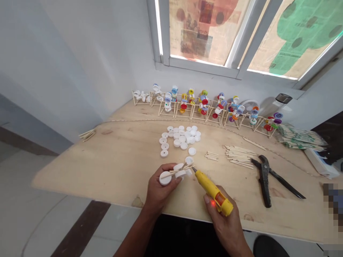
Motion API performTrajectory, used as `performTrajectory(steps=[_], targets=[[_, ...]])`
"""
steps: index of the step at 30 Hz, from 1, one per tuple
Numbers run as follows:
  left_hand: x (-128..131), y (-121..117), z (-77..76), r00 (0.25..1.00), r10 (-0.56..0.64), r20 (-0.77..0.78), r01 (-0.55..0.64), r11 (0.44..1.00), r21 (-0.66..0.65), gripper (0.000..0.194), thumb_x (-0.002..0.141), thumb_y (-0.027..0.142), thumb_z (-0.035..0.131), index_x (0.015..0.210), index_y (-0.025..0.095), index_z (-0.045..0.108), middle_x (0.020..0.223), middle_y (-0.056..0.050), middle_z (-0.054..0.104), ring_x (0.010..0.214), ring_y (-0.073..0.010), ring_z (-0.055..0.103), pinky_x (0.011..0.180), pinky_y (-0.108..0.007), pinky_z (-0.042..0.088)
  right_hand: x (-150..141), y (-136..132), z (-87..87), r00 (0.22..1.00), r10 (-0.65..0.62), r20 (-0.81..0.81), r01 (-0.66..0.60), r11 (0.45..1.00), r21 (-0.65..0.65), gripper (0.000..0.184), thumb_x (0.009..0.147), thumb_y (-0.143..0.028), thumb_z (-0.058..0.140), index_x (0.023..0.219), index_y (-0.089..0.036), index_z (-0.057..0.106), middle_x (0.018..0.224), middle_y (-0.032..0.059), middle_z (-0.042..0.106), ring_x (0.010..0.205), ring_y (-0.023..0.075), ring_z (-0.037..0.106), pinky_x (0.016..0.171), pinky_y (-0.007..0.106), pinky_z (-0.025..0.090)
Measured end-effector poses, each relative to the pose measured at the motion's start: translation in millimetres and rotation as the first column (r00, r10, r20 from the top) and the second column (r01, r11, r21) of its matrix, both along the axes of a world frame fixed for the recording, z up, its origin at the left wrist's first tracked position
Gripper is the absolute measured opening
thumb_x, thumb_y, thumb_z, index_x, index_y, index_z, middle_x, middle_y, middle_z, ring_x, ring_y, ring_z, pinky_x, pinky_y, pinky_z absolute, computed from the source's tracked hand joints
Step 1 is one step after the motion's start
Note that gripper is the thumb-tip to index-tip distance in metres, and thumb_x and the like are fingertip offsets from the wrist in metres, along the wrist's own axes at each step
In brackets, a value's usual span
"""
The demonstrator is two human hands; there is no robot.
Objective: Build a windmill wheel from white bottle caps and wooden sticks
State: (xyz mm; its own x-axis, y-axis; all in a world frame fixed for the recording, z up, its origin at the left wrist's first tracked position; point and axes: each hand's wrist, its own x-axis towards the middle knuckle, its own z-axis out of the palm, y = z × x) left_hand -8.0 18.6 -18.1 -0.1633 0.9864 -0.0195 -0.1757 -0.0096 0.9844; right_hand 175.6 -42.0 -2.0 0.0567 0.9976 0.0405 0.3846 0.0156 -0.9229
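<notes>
A pale, knotted wooden tabletop meets a white wall below a window with red and green patterned panes. Over its near part, the left hand pinches an assembly of round white caps and thin wooden sticks; the right hand wraps a yellow glue gun, nozzle close to the sticks.

Glue gun: bright yellow, orange-red window in its side; small red light glowing. Cap-and-stick piece: white and straw. Loose caps: all plain white. Loose sticks: pale straw. Pliers: black. Tabletop: light tan, browner knots. Wheels along the back: mixed red, yellow, blue, orange, green, purple, white. Packet: green-and-white print. Left pane: peach, reddish blotches. Right pane: peach, large green patch. Floor: pale grey, dark brown stripe.
</notes>
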Motion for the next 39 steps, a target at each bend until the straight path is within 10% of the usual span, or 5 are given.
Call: performTrajectory(steps=[39], targets=[[4.3,-1.6,8.6,0.996,0.053,0.067,-0.049,0.997,-0.065,0.035,0.054,0.027,0.082,0.086,0.019,0.067,0.096,-0.006,0.071,0.086,-0.0213,0.064,0.071,-0.026,0.05,3.4,5.9,0.3,0.984,-0.03,0.175,0.025,0.999,0.03,0.023,0.087,-0.04,0.05,0.079,-0.019,0.053,0.068,-0.0016,0.048,0.059,0.0128,0.047,0.055,0.023,0.039]])
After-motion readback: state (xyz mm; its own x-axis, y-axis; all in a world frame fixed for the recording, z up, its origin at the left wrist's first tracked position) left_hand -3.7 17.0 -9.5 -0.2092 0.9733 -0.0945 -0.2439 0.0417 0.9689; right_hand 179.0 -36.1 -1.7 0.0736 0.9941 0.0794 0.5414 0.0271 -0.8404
